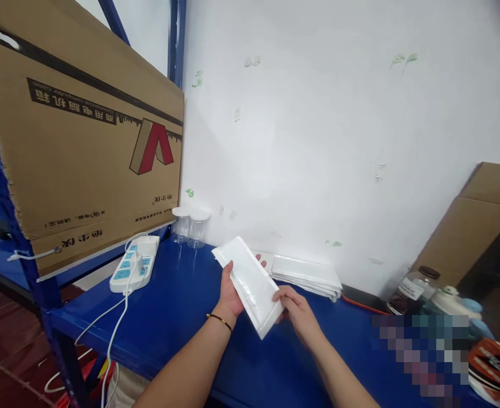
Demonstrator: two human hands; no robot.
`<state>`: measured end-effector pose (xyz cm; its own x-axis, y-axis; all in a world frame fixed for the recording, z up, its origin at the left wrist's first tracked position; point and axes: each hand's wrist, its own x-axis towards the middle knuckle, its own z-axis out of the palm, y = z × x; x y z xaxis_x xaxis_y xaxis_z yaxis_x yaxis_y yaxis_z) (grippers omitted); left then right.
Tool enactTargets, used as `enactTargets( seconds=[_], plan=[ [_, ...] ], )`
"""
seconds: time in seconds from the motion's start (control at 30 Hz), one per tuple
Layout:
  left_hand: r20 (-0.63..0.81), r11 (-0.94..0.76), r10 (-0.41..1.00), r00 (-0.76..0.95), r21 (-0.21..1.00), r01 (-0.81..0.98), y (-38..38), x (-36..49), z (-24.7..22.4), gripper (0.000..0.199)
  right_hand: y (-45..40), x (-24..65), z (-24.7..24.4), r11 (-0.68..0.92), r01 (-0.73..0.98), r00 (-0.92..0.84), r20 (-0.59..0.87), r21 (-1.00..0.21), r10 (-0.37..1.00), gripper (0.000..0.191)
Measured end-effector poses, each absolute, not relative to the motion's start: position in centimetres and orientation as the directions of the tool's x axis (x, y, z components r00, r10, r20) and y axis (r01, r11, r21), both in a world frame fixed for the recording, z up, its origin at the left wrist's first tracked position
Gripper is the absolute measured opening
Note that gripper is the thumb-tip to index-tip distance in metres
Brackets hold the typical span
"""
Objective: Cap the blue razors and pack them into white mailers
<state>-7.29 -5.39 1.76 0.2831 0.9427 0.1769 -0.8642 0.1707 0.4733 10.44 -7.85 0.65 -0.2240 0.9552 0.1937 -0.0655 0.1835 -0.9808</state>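
The left hand (232,296) is clasped beneath a white padded envelope (250,283), thumb at its left edge. The envelope is held above the counter (182,303), long axis slanted from far left to near right. Toward the near end it is pinched by the right hand (297,314), nearer the stacked white envelopes (307,273).

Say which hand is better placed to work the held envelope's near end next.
Probably the right hand: it pinches the white envelope along its edge close to that near end, while the left hand supports it farther up, thumb on top.
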Motion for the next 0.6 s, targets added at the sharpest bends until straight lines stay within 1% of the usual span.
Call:
enactTargets(
  seconds=[0.03,0.1,0.13,0.17,0.2,0.23,0.27,0.33,0.37,0.4,0.47,0.6],
  plan=[
    [0.173,0.164,0.945,0.277,0.484,-0.859,-5.4,-7.5,1.7,0.069,-8.3,10.6,0.5,0.214,-0.019,-0.241,0.212,-0.977,0.947,0.023],
    [0.148,0.101,0.967,0.205,0.517,-0.85,-5.3,-7.9,1.7,0.062,-8.8,10.7,0.1,0.275,0.072,-0.204,0.256,-0.959,0.945,0.029],
    [0.136,0.066,0.977,0.161,0.529,-0.846,-5.2,-8.0,1.8,0.059,-8.8,10.6,-0.2,0.27,0.093,-0.162,0.253,-0.958,0.954,0.03],
    [0.127,0.036,0.984,0.123,0.538,-0.842,-5.1,-8.0,2.0,0.056,-8.8,10.5,-0.6,0.228,0.07,-0.122,0.219,-0.971,0.968,0.029],
    [0.12,0.01,0.989,0.09,0.547,-0.837,-5.0,-7.9,2.4,0.054,-8.7,10.3,-0.9,0.153,-0.004,-0.09,0.153,-0.988,0.984,0.028],
    [0.114,-0.018,0.992,0.056,0.561,-0.828,-5.0,-7.6,2.8,0.053,-8.5,10.1,-1.2,0.054,-0.123,-0.074,0.063,-0.991,0.995,0.025],
    [0.115,-0.052,0.993,0.019,0.581,-0.812,-5.0,-7.2,3.3,0.052,-8.2,9.8,-1.5,-0.052,-0.261,-0.074,-0.034,-0.964,0.997,0.023],
    [0.154,-0.149,0.986,-0.064,0.642,-0.752,-5.2,-5.9,4.5,0.05,-7.7,9.6,-1.9,-0.215,-0.496,-0.095,-0.194,-0.841,0.976,0.021],
    [0.196,-0.208,0.975,-0.1,0.672,-0.711,-5.4,-5.0,5.2,0.049,-7.4,9.6,-2.0,-0.265,-0.567,-0.106,-0.25,-0.78,0.962,0.021],
    [0.246,-0.263,0.961,-0.123,0.695,-0.669,-5.6,-4.2,5.8,0.049,-7.1,9.7,-2.1,-0.295,-0.611,-0.112,-0.289,-0.735,0.951,0.022],
    [0.336,-0.34,0.934,-0.121,0.733,-0.59,-5.9,-2.4,6.8,0.049,-6.7,10.1,-2.2,-0.309,-0.647,-0.11,-0.317,-0.697,0.942,0.024],
    [0.404,-0.392,0.91,-0.095,0.761,-0.517,-6.4,0.0,8.1,0.051,-6.0,11.1,-2.4,-0.237,-0.645,-0.019,-0.294,-0.727,0.956,0.025]
  ],
)
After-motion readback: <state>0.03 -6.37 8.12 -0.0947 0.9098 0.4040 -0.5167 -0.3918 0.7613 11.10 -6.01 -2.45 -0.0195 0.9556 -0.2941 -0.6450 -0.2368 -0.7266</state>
